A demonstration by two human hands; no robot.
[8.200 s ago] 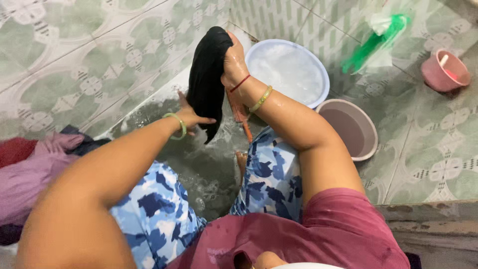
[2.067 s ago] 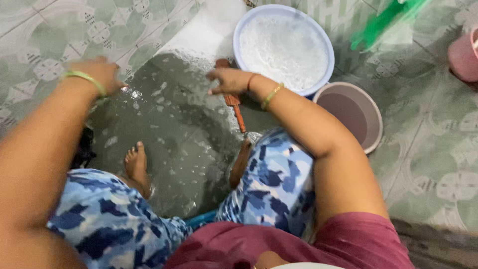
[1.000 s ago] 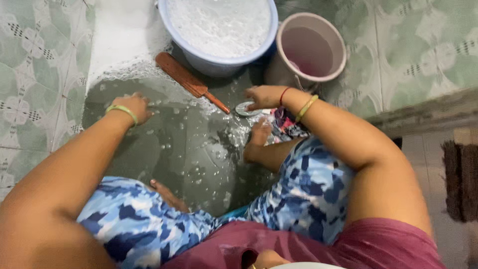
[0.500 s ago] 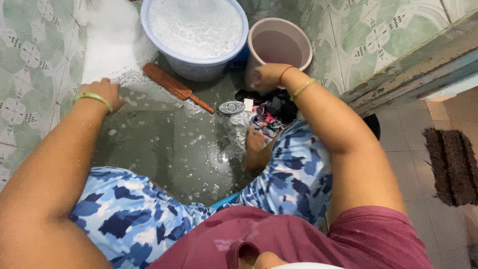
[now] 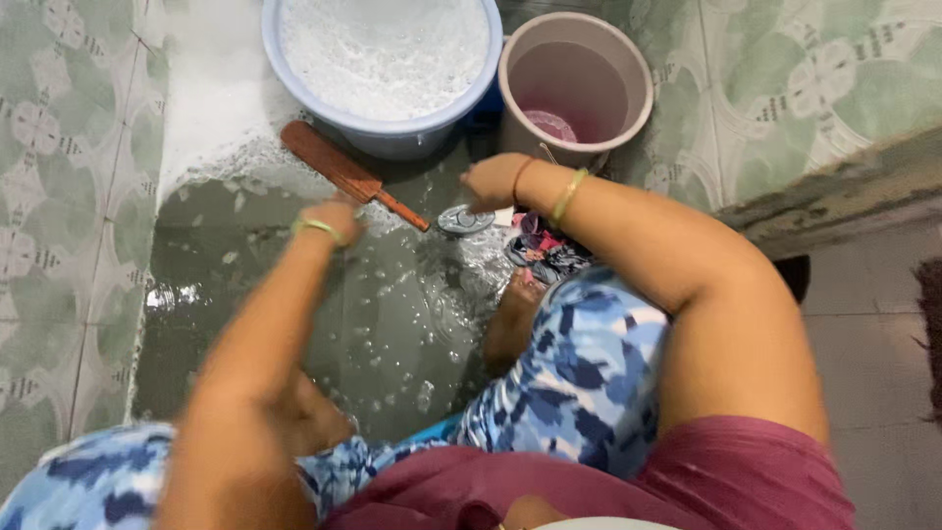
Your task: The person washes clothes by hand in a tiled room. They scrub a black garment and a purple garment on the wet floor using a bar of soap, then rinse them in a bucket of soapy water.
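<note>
Wet grey floor (image 5: 294, 294) is bordered by green tiles. Right hand (image 5: 491, 182) rests loosely curled on the heap of dark clothes (image 5: 545, 250) below the pink bucket (image 5: 574, 83); one garment should be gripped firmly. Left hand (image 5: 334, 216), blurred beside the wooden paddle (image 5: 343, 175): grip cannot be told.

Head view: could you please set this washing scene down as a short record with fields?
Left hand: over the wet slab, beside the wooden paddle, holding nothing visible
Right hand: at the clothes pile, next to the small round brush; grip unclear
Basin: blue, full of suds
Bucket: pink, beside the basin
Floor: green patterned tiles
</note>
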